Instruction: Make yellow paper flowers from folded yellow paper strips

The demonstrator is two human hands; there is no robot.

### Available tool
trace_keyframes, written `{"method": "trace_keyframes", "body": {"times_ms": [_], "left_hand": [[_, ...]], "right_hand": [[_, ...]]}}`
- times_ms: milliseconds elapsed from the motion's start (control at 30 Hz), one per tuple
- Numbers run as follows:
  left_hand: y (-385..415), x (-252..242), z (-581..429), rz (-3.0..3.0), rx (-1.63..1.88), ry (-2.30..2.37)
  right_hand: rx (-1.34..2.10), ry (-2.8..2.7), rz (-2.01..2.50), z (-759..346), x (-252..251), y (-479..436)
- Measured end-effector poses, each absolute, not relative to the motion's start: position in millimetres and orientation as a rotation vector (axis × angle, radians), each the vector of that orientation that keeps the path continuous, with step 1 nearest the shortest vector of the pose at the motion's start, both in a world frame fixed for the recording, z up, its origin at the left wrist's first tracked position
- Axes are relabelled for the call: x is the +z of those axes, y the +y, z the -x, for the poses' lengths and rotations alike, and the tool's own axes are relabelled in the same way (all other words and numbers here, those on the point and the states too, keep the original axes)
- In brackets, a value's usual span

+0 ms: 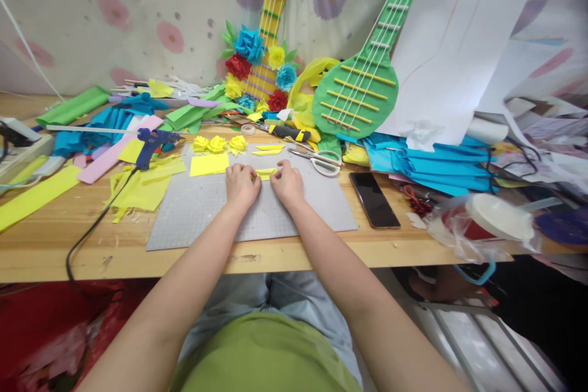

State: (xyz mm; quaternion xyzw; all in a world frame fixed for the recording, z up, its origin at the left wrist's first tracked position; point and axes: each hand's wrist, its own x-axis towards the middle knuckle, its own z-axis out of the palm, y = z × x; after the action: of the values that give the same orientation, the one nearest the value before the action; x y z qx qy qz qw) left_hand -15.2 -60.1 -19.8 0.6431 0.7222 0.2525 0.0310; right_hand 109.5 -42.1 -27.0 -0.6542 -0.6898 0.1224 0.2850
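Observation:
Between my two hands lies a small folded strip of yellow paper [265, 173], low over the grey cutting mat [202, 220]. My left hand [242, 184] pinches its left end, fingers closed. At the right end, the thumb and fingers of my right hand [288, 183] are closed on the same strip. Just left of my left hand is a flat yellow paper piece [209, 165], with several crumpled yellow paper flowers [217, 144] behind it. Two more folded yellow strips [269, 150] rest beyond my hands. Scissors with white handles [325, 163] lie behind my right hand.
A blue glue gun [149, 146] with a black cord sits at left among coloured paper. A phone [374, 199] lies right of the mat. Behind stand a green paper lute [358, 95] and a yellow one [271, 18] with paper flowers. A plastic-wrapped cup [482, 220] is at right.

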Motion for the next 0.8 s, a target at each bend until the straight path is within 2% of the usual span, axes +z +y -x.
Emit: {"method": "trace_keyframes", "body": {"times_ms": [800], "left_hand": [[-59.9, -22.8, 8.9, -1.958, 0.784, 2.201]], "right_hand": [[0.233, -1.962, 1.725, -109.7, -22.7, -48.1]]}}
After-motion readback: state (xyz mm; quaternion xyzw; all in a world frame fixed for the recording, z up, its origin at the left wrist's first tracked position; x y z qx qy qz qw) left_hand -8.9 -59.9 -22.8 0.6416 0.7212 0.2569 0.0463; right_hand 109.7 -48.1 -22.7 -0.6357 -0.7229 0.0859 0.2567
